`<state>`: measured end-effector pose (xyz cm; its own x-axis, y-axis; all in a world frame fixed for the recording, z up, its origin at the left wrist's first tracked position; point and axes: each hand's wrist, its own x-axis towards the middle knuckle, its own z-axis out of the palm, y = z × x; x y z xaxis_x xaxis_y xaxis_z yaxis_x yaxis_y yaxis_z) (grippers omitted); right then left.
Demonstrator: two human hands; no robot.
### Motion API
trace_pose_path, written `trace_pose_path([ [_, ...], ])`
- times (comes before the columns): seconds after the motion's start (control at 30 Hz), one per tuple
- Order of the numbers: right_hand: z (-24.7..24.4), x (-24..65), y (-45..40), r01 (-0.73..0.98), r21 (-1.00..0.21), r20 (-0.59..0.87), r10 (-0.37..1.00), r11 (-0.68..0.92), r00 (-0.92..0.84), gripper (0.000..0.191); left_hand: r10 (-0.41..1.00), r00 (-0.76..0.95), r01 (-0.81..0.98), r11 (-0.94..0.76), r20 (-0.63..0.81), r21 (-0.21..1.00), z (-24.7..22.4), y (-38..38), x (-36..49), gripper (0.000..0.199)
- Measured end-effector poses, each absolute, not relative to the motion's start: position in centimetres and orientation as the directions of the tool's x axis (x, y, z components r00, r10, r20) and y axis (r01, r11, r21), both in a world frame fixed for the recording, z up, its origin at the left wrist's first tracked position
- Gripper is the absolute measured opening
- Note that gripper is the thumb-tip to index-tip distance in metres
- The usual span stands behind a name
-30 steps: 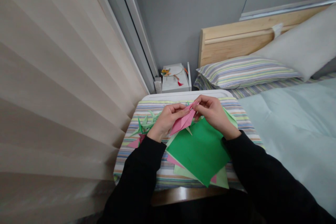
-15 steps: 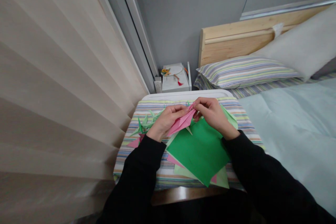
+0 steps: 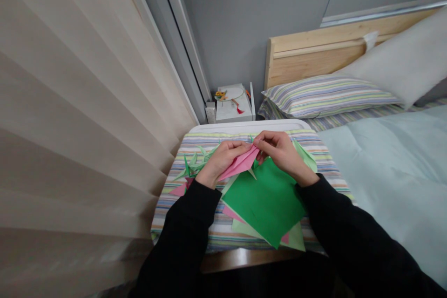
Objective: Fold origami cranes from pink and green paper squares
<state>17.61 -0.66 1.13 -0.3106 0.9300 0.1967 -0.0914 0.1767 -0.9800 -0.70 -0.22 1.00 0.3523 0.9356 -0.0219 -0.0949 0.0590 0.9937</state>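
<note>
While both hands were up over the striped cloth (image 3: 220, 235), close tog. but not clasped, the folded pink paper (image 3: 243, 163) sat btwn them, slanting down from upper R to lower L. L hand (image 3: 223, 158) gripped its upper L side, thumb laid along the edge, fingers mostly hidden behind. R hand (image 3: 278, 150) pinched the top tip w/ thumb & forefinger, so both sets of fingertips nearly met there. The paper's lower end pointed twd the L wrist, just above the near corner of the dark green sheet (image 3: 265, 200). That sheet lay below & btwn the forearms, on top of a pale green sheet (image 3: 296, 240) & a pink sheet (image 3: 232, 213), whose edges stuck out. Folded green pieces (image 3: 195, 166) lay just L of the L hand, w/ a small pink piece (image 3: 179, 190) near the L cuff. Lt. green paper (image 3: 307, 157) showed beside the R hand, partly covered by it.
</note>
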Motion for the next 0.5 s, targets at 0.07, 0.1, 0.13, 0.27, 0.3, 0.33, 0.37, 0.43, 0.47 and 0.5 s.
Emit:
trace_pose_path([
  [0.07,1.11,17.56,-0.65,-0.101,-0.979,0.2,0.935,0.178,-0.293,0.039,0.939,0.345,-0.114,0.047,-0.005,0.992,1.01,-0.29,-0.58,0.033],
  [0.1,1.13,17.55,-0.64,-0.106,-0.978,0.201,0.936,0.178,-0.287,0.04,0.939,0.343,-0.122,0.044,0.001,0.992,1.04,-0.34,-0.53,0.034],
  [0.13,1.16,17.55,-0.64,-0.111,-0.978,0.202,0.937,0.177,-0.285,0.041,0.94,0.342,-0.13,0.044,0.003,0.991,1.08,-0.4,-0.49,0.035],
  [0.27,1.24,17.58,-0.66,-0.123,-0.978,0.195,0.936,0.166,-0.293,0.042,0.941,0.339,-0.163,0.058,0.0,0.985,1.4,-0.62,-0.36,0.035],
  [0.3,1.25,17.58,-0.68,-0.125,-0.979,0.193,0.936,0.163,-0.295,0.041,0.941,0.338,-0.169,0.052,0.009,0.984,1.47,-0.66,-0.33,0.033],
  [0.33,1.24,17.58,-0.69,-0.126,-0.979,0.192,0.936,0.16,-0.296,0.041,0.941,0.336,-0.173,0.039,0.022,0.984,1.53,-0.68,-0.31,0.032],
  [0.37,1.22,17.58,-0.69,-0.127,-0.979,0.19,0.936,0.159,-0.297,0.041,0.941,0.337,-0.17,0.023,0.037,0.985,1.56,-0.7,-0.3,0.031],
  [0.43,1.19,17.57,-0.69,-0.131,-0.979,0.191,0.935,0.158,-0.299,0.04,0.939,0.338,-0.145,-0.004,0.054,0.989,1.58,-0.71,-0.31,0.031],
  [0.47,1.17,17.56,-0.68,-0.134,-0.978,0.193,0.934,0.159,-0.299,0.04,0.939,0.339,-0.127,-0.012,0.055,0.992,1.57,-0.7,-0.32,0.032],
  [0.5,1.16,17.56,-0.67,-0.137,-0.977,0.195,0.934,0.161,-0.3,0.039,0.939,0.341,-0.111,-0.017,0.054,0.994,1.55,-0.7,-0.33,0.033],
])
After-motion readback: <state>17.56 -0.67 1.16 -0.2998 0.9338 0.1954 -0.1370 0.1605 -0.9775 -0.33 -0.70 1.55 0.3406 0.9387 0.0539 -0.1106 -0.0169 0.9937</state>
